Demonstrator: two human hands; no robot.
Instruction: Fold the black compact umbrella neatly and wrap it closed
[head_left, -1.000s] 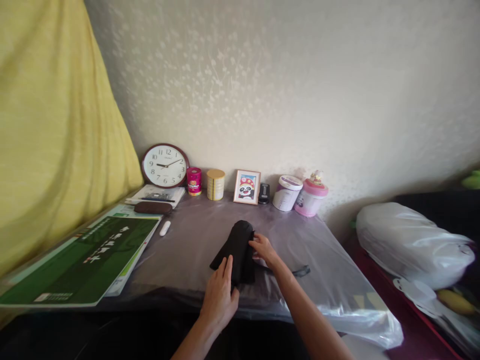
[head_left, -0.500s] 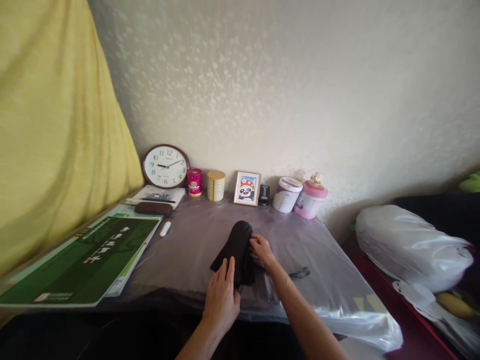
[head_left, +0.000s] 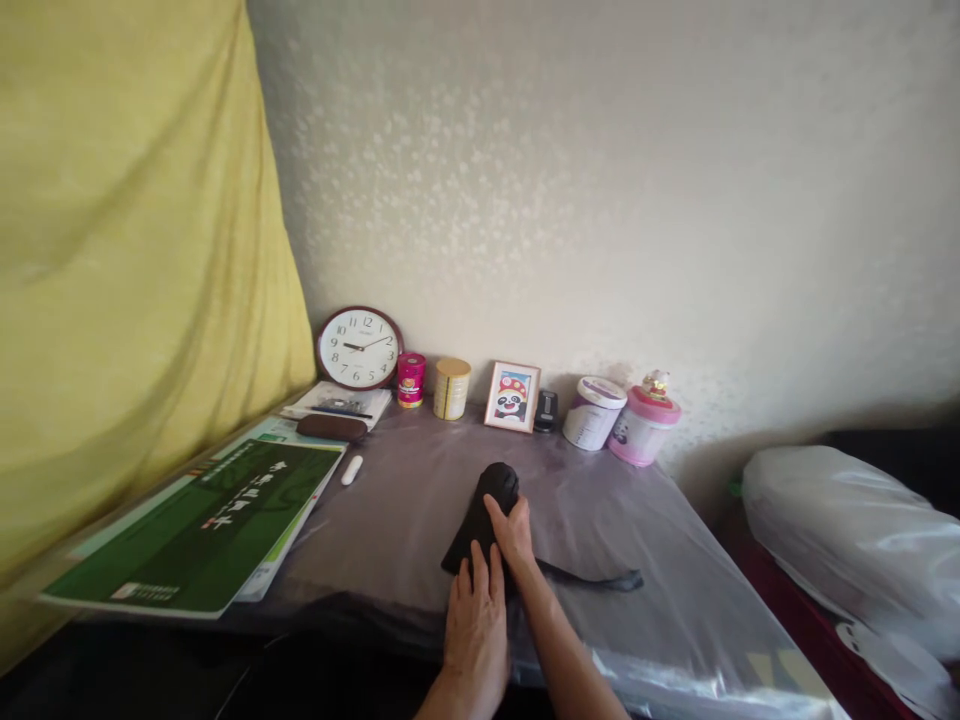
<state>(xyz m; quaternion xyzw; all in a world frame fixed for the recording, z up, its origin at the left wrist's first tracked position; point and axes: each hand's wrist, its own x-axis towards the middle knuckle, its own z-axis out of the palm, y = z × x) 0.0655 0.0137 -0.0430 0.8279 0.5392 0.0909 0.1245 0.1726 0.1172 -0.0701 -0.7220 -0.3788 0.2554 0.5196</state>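
Note:
A black rolled cloth bundle (head_left: 474, 522), shaped like a folded umbrella, lies on the table with its rounded end away from me. A dark strap (head_left: 600, 580) trails from it to the right across the tabletop. My right hand (head_left: 516, 530) grips the bundle's right side near the rounded end, thumb on top. Against the near, wider part rests my left hand (head_left: 478, 610), its fingers stretched out and spread. Both hands hide the bundle's lower right part.
Plastic sheeting covers the table (head_left: 405, 520). Green-covered books (head_left: 247, 540), a brown case (head_left: 331, 429) and a small white object (head_left: 352, 470) lie left. A clock (head_left: 360, 347), tins, a framed panda picture (head_left: 512, 397) and tubs line the wall. A plastic-wrapped bundle (head_left: 847, 530) sits right.
My right hand has moved from the bundle's edge to a grip over it, thumb on top. More of the strap shows on the right. The view has shifted left and up.

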